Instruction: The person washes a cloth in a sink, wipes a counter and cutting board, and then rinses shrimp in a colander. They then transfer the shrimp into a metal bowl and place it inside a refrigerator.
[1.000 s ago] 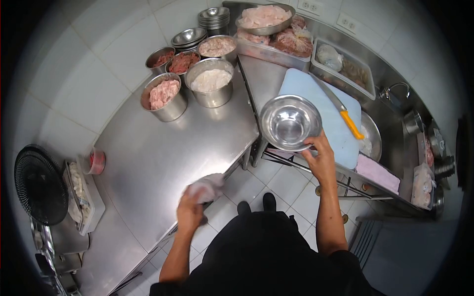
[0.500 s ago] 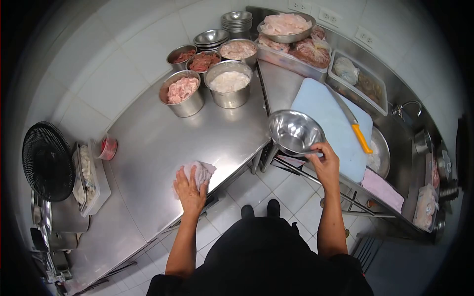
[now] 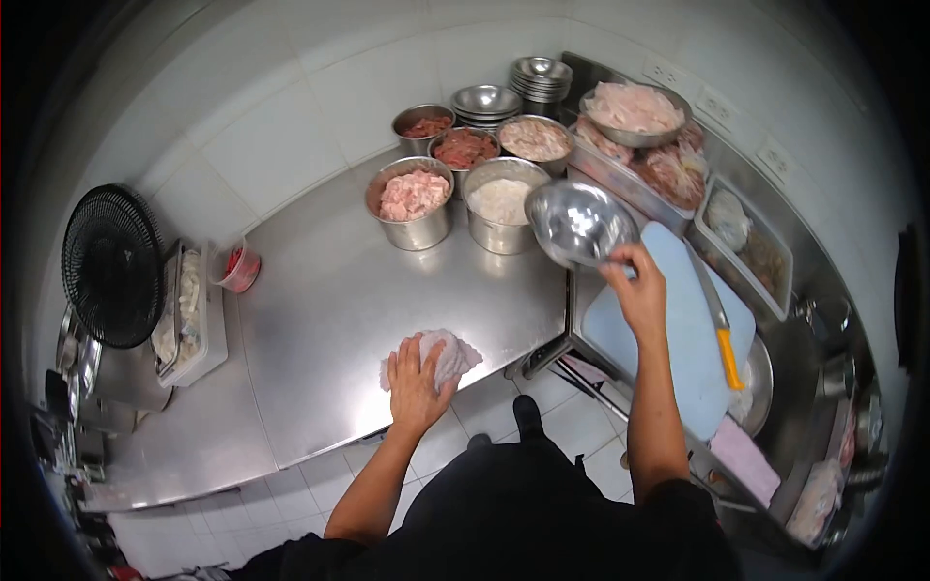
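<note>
My left hand (image 3: pixel 420 389) lies flat with fingers stretched out on a bunched pinkish cloth (image 3: pixel 450 355) near the steel counter's front edge. In my right hand (image 3: pixel 636 286) a shiny steel bowl (image 3: pixel 581 225) is gripped by its rim. The bowl is tilted, its inside facing me, and shows nothing in it. It hangs above the gap between the counter and the blue cutting board (image 3: pixel 630 324), and partly covers a steel pot of pale, whitish food (image 3: pixel 503 200). A knife with a yellow handle (image 3: pixel 729 360) lies on the board.
Steel pots of cut meat (image 3: pixel 414 197) and stacked bowls (image 3: pixel 541 77) stand at the back. Raw meat in a bowl (image 3: pixel 635 108) rests over a filled bin at the back right. On the left are a black fan (image 3: pixel 113 266), a white tub (image 3: pixel 208 353) and a small red-filled container (image 3: pixel 238 266).
My right hand has moved the bowl up and back from the board's near-left edge towards the pots. My view has turned left. My left hand stays on the cloth.
</note>
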Available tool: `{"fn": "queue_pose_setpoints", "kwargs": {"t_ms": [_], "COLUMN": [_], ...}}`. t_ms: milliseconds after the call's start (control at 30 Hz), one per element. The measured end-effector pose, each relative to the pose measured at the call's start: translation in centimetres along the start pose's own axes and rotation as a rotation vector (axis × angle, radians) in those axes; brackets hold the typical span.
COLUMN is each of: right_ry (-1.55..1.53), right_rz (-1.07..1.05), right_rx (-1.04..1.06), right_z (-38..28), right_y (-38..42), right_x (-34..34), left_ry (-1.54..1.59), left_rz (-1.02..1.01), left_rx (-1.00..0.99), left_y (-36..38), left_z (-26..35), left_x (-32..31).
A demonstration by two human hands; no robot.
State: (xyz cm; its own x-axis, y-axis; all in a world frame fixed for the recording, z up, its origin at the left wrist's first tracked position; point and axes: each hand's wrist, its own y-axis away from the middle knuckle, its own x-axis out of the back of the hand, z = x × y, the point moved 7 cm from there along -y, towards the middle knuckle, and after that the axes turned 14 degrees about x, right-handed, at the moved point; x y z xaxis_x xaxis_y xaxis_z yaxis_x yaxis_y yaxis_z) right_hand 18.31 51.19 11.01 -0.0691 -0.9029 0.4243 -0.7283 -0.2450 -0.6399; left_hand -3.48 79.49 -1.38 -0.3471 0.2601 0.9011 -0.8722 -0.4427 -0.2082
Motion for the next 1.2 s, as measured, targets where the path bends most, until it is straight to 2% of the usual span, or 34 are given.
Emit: {"fn": "queue_pose_setpoints", "kwargs": {"t_ms": [133, 200, 267, 367, 433, 467, 500, 533, 567, 600, 633, 667, 700, 733, 767, 800, 833, 900, 967, 1067, 1133, 1200], "right_ry": [-0.178, -0.279, -0.614, -0.526, -0.436, -0.115, -0.122, -0.091, -0.021, 0.105, 0.282, 0.513, 0.738, 0.769, 0.811, 0.763, 0.744, 0.761, 0.810, 0.804, 0.807, 0.824], "right_rz": [-0.008, -0.021, -0.001, -0.214, -0.313, -0.383, -0.347, -0.354, -0.378, -0.392, -0.384, -0.355, -0.332, -0.338, -0.430, -0.378, -0.351, -0.254, -0.307, -0.371, -0.398, -0.438], "right_rx": [0.018, -0.035, -0.044, 0.106, 0.178, 0.270, 0.190, 0.134, 0.091, 0.043, -0.017, -0.144, -0.287, -0.165, -0.261, -0.188, -0.185, -0.236, -0.244, -0.294, -0.300, -0.260], "right_z": [4.5, 2.9, 0.5, -3.2, -1.9, -0.7, 1.1, 4.0, 7.9, 12.0, 15.3, 17.3, 18.2, 16.6, 16.6, 17.4, 14.2, 16.4, 17.4, 16.4, 16.5, 17.9], "right_y": [-14.2, -20.1, -22.8, -19.9, -14.4, -12.0, -8.9, -6.1, -3.0, 0.2, 3.8, 7.9, 12.7, 14.6, 16.3, 18.3, 17.8, 17.8, 17.1, 16.8, 16.7, 16.8], "right_x": [-7.3, -9.6, -10.7, -8.1, -4.5, -1.5, 1.6, 3.9, 5.1, 6.9, 10.8, 16.5, 22.3, 23.0, 23.1, 23.4, 23.0, 23.9, 23.5, 24.4, 26.5, 28.6], "left_ry": [0.002, 0.004, -0.002, -0.042, -0.028, 0.121, -0.002, -0.056, -0.189, -0.262, -0.241, -0.170, -0.155, -0.081, -0.030, -0.090, -0.073, 0.022, 0.189, 0.489, 0.580, 0.533], "left_rz": [0.031, 0.029, 0.054, 0.106, 0.140, 0.033, 0.184, 0.158, 0.239, 0.275, 0.265, 0.239, 0.226, 0.199, 0.241, 0.371, 0.302, 0.163, 0.006, -0.077, -0.064, -0.039], "left_rx": [0.065, 0.091, 0.125, 0.157, 0.144, 0.224, 0.154, 0.207, 0.278, 0.302, 0.245, 0.157, 0.099, 0.181, 0.212, 0.146, 0.148, 0.187, 0.259, 0.312, 0.215, 0.100], "left_y": [-0.5, -0.6, -0.9, -0.6, -0.7, -1.6, -0.8, -0.3, 2.2, 4.0, 2.8, 0.8, 0.2, 0.0, 0.1, 0.9, 1.1, 0.5, -0.4, -1.2, -2.7, -4.0], "left_z": [0.1, 0.0, -0.2, -0.6, -1.2, -0.7, -1.3, -3.2, -8.8, -11.8, -11.1, -7.2, -6.1, -2.8, -2.7, -4.2, -3.9, -0.5, 1.3, 9.0, 14.3, 20.3], "left_x": [0.1, 0.1, 0.1, -0.2, -0.8, -0.5, -1.9, -3.6, -0.1, 0.9, -2.3, -7.2, -6.8, -3.4, -2.8, -3.8, -3.7, -3.6, -3.9, -3.3, -3.6, -3.9]}}
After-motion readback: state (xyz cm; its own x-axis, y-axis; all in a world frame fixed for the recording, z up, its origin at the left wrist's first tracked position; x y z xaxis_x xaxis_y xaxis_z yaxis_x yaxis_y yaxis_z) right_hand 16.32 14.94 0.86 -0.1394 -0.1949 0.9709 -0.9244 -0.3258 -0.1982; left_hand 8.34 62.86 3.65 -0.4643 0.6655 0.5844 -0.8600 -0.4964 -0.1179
